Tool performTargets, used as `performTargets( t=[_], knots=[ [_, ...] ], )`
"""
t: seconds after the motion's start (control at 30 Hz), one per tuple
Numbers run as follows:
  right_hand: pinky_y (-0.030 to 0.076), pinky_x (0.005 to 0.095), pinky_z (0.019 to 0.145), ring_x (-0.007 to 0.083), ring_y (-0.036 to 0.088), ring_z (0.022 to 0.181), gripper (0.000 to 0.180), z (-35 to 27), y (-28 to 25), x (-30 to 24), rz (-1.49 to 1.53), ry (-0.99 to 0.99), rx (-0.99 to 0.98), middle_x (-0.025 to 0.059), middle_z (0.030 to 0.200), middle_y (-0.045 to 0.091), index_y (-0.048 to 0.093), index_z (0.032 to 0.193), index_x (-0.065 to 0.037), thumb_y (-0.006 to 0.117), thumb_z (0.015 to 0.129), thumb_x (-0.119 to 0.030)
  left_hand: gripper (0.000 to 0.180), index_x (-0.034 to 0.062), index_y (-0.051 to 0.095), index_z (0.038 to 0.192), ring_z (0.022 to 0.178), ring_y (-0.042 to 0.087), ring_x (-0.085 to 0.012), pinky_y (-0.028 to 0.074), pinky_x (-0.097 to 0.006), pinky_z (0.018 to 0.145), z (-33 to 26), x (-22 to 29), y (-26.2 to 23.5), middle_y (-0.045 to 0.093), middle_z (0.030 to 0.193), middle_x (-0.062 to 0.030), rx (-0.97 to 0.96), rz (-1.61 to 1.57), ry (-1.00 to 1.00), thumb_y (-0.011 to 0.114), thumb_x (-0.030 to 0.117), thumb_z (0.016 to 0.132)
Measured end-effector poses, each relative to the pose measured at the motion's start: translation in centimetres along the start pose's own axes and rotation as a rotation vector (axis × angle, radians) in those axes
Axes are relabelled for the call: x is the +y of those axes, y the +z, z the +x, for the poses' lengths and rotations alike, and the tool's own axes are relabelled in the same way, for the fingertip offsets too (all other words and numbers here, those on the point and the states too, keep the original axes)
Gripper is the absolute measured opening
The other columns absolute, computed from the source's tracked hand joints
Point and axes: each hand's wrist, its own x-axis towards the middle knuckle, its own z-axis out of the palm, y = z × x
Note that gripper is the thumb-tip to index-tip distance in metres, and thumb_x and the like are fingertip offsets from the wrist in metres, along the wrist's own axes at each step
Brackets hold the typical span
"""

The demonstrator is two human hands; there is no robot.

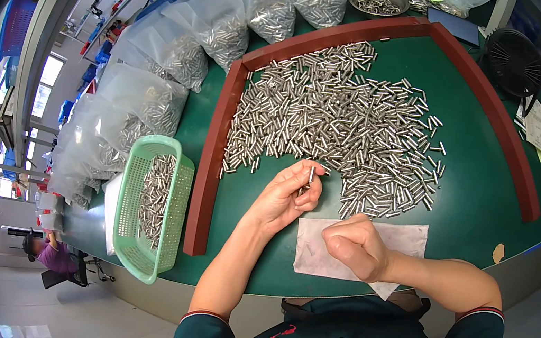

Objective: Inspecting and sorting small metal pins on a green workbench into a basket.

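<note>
Between thumb and fingers of my left hand (285,199) — one small metal pin (311,176), pinched upright just above the green table (477,193). Right hand (355,246) clenched in a loose fist, knuckles resting on a grey-white cloth (407,240) spread at the near edge; whether anything sits inside that fist I cannot tell. Just beyond both hands, a wide heap of loose pins (341,120), silvery, lying every way, fenced by a red-brown raised border (210,160) on the left and far sides. Left of the border, a pale green plastic basket (171,224) holding more pins. Farther out — clear plastic bags (183,51) of pins along the table's left and back edge, a round metal dish (378,0) at the top, a black fan (514,62) at the right.
</note>
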Motion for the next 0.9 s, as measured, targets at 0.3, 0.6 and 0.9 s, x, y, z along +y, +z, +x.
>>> performTargets(
  t=[0.3,0.6,0.9],
  knots=[
    [0.025,0.0316,0.039,0.0200,0.031,0.037,0.032,0.1,0.0,0.0,-0.002,-0.014,0.003,0.0071,0.046,0.030,0.028,0.052,-0.003,0.040,0.079,-0.013,0.026,0.0035,0.051,0.083,0.050,0.033,-0.0083,0.027,-0.021,0.044,-0.5,0.7,0.2,0.046,0.065,-0.0076,0.083,-0.074,0.059,0.041,0.027,0.089],
    [0.026,0.0318,0.039,0.0210,0.031,0.037,0.030,0.1,0.1,-0.1,-0.009,-0.018,-0.002,0.0078,0.046,0.030,0.029,0.052,-0.002,0.040,0.078,-0.012,0.011,0.0006,0.058,0.081,0.045,0.036,-0.0075,0.033,-0.024,0.044,-1.3,1.9,0.1,0.038,0.048,-0.0006,0.533,1.423,0.294,0.063,0.006,0.072],
    [0.025,0.0319,0.039,0.0207,0.029,0.038,0.030,0.3,0.0,-0.3,-0.012,-0.014,-0.006,0.0081,0.046,0.029,0.029,0.053,-0.002,0.041,0.078,-0.011,0.010,0.0010,0.057,0.079,0.047,0.030,-0.0042,0.027,-0.023,0.043,-2.3,3.5,-0.8,0.032,0.050,0.0040,0.247,1.615,0.162,0.061,0.003,0.071]
  ],
)
